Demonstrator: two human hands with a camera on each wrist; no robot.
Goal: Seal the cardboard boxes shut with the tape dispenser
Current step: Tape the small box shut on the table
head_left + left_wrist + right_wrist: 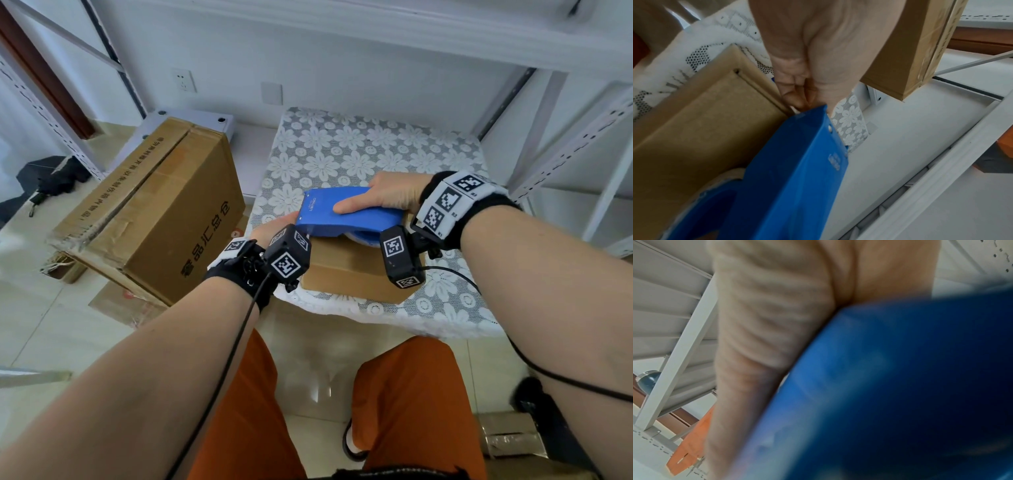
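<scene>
A small cardboard box (346,274) lies on the lace-covered table (376,150). Over its top sits a blue tape dispenser (342,214), gripped from above by my right hand (370,200) with the thumb along its side. My left hand (279,224) is at the dispenser's front end, over the box's left edge. In the left wrist view its fingertips (797,95) are bunched together and pinch a pale tape end at the mouth of the dispenser (797,170), beside the small box (694,123). The right wrist view shows only my palm (766,337) on the blurred dispenser (900,386).
A large taped cardboard box (154,205) stands tilted on the floor left of the table, over flattened cardboard. White metal shelving (582,137) frames the table on both sides and above. My knees in orange trousers (404,394) are at the table's near edge.
</scene>
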